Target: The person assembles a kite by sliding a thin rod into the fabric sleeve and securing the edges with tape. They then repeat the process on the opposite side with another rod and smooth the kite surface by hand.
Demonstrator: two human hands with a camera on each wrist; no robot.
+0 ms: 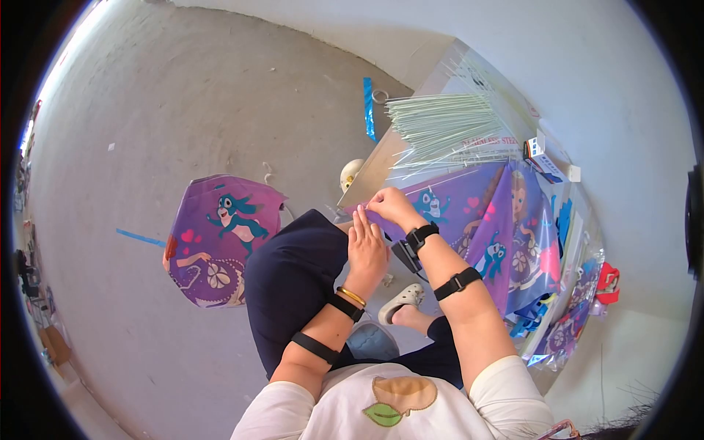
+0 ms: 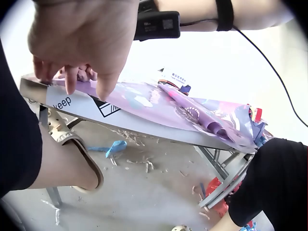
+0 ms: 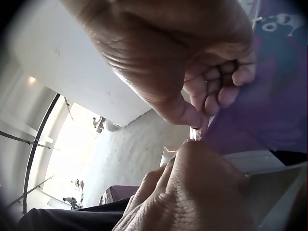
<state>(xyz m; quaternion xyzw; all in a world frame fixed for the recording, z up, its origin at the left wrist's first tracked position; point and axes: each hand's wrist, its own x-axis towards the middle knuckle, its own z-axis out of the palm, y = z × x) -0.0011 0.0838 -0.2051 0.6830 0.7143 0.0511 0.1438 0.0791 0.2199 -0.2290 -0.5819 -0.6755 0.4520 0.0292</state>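
Note:
A purple printed sheet [image 1: 469,205] with cartoon figures lies over the table, and its pointed left corner is under both hands. My left hand [image 1: 369,253] rests at that corner with fingers fairly straight; in the left wrist view the left hand [image 2: 86,38] hangs over the sheet [image 2: 139,98], fingers pointing down. Thumb and forefinger of my right hand [image 1: 396,208] pinch the corner. In the right wrist view the right hand [image 3: 178,62] has its fingertips together just above the left hand [image 3: 192,187], beside the sheet [image 3: 264,115]. The pinched spot itself is mostly hidden.
Thin pale sticks [image 1: 447,121] lie on the table's far part, near a small box [image 1: 543,158]. Another purple printed piece [image 1: 220,242] is on the floor at the left, with blue strips [image 1: 369,110] around. A table leg [image 2: 53,192] stands by the person's foot.

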